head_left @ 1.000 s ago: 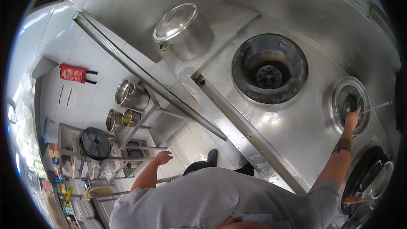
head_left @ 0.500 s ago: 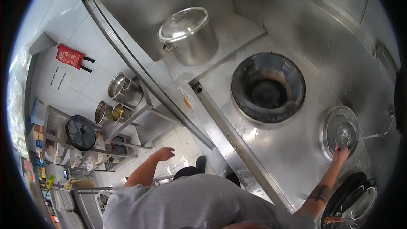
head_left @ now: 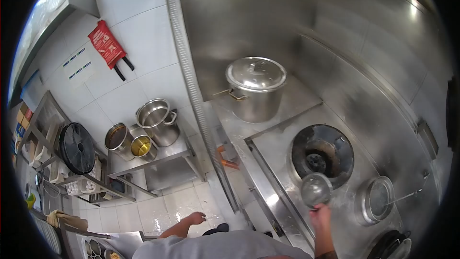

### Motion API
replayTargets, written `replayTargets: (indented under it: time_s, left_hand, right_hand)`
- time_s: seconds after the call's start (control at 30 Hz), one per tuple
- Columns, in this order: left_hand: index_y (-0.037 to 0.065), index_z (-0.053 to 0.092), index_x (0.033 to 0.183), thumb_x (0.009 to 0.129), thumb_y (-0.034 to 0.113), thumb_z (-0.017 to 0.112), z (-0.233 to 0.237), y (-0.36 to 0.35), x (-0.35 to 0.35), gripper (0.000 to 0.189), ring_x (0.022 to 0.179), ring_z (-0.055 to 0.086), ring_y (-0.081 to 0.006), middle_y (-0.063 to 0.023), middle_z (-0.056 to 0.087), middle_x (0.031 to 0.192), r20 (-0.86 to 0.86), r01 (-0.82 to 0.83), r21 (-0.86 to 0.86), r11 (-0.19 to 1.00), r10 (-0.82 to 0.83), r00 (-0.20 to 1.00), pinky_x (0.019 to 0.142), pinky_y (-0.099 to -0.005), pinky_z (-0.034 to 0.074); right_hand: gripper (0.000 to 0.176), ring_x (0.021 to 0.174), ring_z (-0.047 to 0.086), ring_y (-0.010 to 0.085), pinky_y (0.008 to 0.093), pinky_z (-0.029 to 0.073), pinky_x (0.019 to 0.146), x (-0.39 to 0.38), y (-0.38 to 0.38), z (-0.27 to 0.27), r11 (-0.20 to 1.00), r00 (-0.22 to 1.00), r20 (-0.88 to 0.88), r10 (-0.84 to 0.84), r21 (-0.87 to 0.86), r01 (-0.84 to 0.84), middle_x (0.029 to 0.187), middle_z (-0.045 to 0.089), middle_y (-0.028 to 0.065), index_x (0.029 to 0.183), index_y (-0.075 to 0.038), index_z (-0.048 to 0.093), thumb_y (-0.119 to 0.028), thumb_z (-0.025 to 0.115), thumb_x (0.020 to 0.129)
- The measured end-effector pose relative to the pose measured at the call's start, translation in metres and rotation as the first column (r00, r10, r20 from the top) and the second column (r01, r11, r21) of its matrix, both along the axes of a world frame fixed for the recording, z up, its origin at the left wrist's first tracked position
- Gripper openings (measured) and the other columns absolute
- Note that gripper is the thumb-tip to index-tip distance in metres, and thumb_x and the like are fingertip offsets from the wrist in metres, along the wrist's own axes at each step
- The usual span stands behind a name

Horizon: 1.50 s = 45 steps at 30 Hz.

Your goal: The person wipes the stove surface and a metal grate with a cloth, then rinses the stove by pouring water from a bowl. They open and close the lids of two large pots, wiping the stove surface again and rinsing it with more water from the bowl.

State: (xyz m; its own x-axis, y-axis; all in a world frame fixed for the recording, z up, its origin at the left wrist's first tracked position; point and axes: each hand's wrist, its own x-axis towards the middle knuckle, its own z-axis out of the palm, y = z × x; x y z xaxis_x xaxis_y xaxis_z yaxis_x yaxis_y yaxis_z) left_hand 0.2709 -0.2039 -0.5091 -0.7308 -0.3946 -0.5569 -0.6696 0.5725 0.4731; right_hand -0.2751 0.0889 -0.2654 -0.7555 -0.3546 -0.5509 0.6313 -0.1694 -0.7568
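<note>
My right hand (head_left: 320, 217) grips a round steel ladle-like bowl (head_left: 316, 189) and holds it over the stove top, just in front of the big wok burner (head_left: 322, 155). To the right of it a small round steel well (head_left: 375, 199) is set into the stove, with a thin tap spout (head_left: 407, 194) reaching over it. My left hand (head_left: 195, 218) hangs free over the tiled floor, fingers apart, holding nothing.
A large lidded steel stockpot (head_left: 254, 88) stands on the counter behind the burner. Left of the stove a low steel rack (head_left: 158, 156) carries three open pots. A black fan (head_left: 75, 147) and a shelf unit stand at far left. A second burner with a wok (head_left: 395, 248) shows at bottom right.
My right hand left the small well on the right and now holds a steel ladle bowl in front of the big burner. The view tilted up toward the stockpot and wall.
</note>
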Motion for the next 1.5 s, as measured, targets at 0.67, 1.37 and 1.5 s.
replayTargets:
  time_s: [0.67,1.37,1.5]
  left_hand:
    - [0.009,0.074,0.107,0.083,0.029,0.062,-0.057,0.100,0.261,0.034,0.115,0.065,-0.0342,-0.0130,0.071,0.121,0.044,-0.177,-0.077,0.981,0.180,0.983,0.098,-0.0444,0.053]
    - [0.008,0.075,0.109,0.086,0.030,0.066,0.026,-0.105,0.136,0.033,0.112,0.067,-0.0317,-0.0150,0.072,0.116,0.423,0.281,-0.171,0.944,-0.187,0.886,0.096,-0.0445,0.054]
    - [0.002,0.073,0.109,0.093,0.029,0.058,0.085,-0.121,0.014,0.035,0.114,0.065,-0.0360,-0.0190,0.070,0.121,0.120,-0.158,-0.264,0.951,0.195,0.973,0.099,-0.0465,0.052]
  right_hand:
    - [0.030,0.076,0.070,0.0252,0.0331,0.067,0.061,0.008,-0.555,0.369,0.921,0.663,-0.643,0.384,0.212,-0.328,0.108,0.065,0.0233,0.125,0.006,0.057,-0.001,0.042,0.101]
    - [0.086,0.058,0.068,0.0425,0.0441,0.062,0.060,-0.141,0.159,0.080,0.402,0.569,-0.822,0.032,0.532,0.745,0.124,0.060,0.0344,0.159,-0.023,0.028,0.001,0.050,0.079]
    - [0.084,0.107,0.063,0.0488,0.0532,0.052,0.093,-0.260,0.242,0.021,0.068,0.461,-0.841,0.283,0.496,0.865,0.134,0.056,0.0334,0.160,-0.025,0.027,-0.006,0.057,0.083]
